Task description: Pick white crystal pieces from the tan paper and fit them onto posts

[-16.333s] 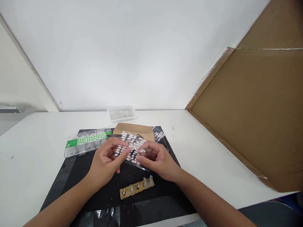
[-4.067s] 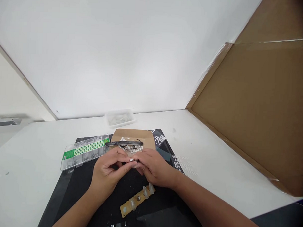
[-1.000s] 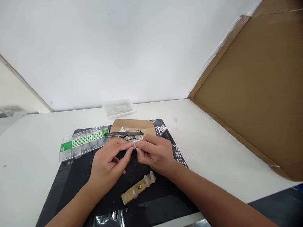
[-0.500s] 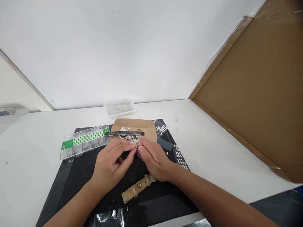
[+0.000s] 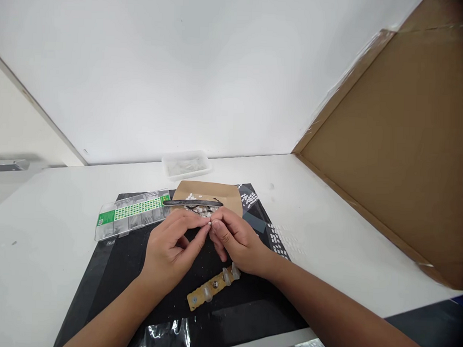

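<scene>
My left hand [image 5: 174, 242] and my right hand [image 5: 237, 239] meet at their fingertips above the black mat [image 5: 137, 271]. Pinched between both thumbs and forefingers is a tiny pale piece [image 5: 210, 223], too small to name. Just beyond the fingers, a dark nail file [image 5: 192, 203] lies across a brown paper tray [image 5: 231, 193] with small white bits [image 5: 203, 211] in it. Below my right hand rests a yellowish strip [image 5: 202, 295] with several clear nail tips [image 5: 207, 294] standing on it.
To the left lies a clear compartment box [image 5: 123, 223] with a green label. A white plastic tub [image 5: 186, 166] stands at the back near the wall. Small white stickers [image 5: 278, 241] dot the mat's right edge. A cardboard panel [image 5: 399, 149] rises at the right.
The view has shifted slightly. My right hand's lower fingers have uncurled a little and now show beneath the thumb. Both hands still pinch at the same spot.
</scene>
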The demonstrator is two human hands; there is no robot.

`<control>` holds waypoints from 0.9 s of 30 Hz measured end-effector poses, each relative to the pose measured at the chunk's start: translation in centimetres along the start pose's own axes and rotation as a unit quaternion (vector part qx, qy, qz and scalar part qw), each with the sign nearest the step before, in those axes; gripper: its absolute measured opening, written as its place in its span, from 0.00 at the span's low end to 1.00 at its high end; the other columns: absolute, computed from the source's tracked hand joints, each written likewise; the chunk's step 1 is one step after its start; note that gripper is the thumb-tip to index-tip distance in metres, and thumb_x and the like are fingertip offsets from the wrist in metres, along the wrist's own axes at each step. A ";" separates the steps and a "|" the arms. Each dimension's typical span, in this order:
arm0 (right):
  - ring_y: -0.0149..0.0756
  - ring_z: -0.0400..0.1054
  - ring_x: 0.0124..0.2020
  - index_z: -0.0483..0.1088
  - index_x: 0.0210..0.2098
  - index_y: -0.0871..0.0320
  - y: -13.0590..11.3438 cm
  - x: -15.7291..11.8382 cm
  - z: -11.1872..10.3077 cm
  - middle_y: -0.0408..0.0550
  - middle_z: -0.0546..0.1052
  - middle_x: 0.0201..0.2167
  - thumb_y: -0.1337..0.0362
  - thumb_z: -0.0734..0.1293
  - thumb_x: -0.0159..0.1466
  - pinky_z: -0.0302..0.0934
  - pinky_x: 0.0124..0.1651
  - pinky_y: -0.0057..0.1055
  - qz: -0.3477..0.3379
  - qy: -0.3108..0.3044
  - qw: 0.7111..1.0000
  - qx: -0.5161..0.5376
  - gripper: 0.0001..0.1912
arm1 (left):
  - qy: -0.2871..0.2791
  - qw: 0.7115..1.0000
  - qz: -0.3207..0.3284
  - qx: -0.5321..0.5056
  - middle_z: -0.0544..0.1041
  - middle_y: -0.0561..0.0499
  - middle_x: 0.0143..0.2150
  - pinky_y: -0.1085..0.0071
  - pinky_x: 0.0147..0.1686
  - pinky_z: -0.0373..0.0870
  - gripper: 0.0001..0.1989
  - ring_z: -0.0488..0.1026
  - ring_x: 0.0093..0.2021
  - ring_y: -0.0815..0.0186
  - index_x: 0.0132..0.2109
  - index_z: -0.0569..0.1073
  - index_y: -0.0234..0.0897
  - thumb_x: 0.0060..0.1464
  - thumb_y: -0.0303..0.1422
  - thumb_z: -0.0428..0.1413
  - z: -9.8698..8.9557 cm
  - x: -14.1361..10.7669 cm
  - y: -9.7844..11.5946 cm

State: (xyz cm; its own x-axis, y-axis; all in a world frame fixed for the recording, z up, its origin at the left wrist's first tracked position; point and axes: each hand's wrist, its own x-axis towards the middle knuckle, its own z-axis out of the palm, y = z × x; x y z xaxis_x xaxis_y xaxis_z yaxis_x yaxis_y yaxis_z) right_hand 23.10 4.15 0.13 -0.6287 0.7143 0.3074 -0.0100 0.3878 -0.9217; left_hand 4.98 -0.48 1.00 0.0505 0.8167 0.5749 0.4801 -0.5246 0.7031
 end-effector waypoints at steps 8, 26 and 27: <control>0.25 0.62 0.17 0.65 0.44 0.56 -0.4 0.3 -0.4 0.33 0.67 0.18 0.59 0.54 0.76 0.60 0.28 0.23 -0.008 0.019 0.996 -0.088 0.11 | 0.008 0.999 0.034 -0.002 0.78 0.45 0.40 0.79 0.20 0.73 0.10 0.73 0.47 0.61 0.46 0.81 0.41 0.59 0.27 0.60 -0.1 0.3 -0.5; 0.26 0.68 0.25 0.67 0.40 0.55 0.2 0.0 -0.5 0.38 0.77 0.27 0.69 0.58 0.72 0.58 0.33 0.25 -0.150 0.090 0.914 -0.365 0.08 | -0.010 1.000 0.016 -0.008 0.79 0.46 0.40 0.81 0.18 0.73 0.11 0.74 0.49 0.60 0.47 0.81 0.41 0.59 0.26 0.60 -0.2 0.3 -0.5; 0.27 0.68 0.26 0.67 0.40 0.55 0.2 0.0 -0.6 0.38 0.77 0.27 0.71 0.58 0.71 0.58 0.34 0.25 -0.154 0.091 0.909 -0.377 0.08 | -0.014 1.000 0.016 -0.005 0.80 0.46 0.40 0.81 0.18 0.72 0.11 0.75 0.49 0.60 0.47 0.81 0.42 0.59 0.26 0.60 -0.3 0.3 -0.4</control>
State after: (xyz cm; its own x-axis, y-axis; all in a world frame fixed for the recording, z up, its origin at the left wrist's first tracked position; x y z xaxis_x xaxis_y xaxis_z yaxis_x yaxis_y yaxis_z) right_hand 23.60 4.56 0.11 -0.5463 0.5618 0.6213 0.4146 0.8259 -0.3822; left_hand 4.54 -0.06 0.99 0.0900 0.8060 0.5850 0.4697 -0.5523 0.6887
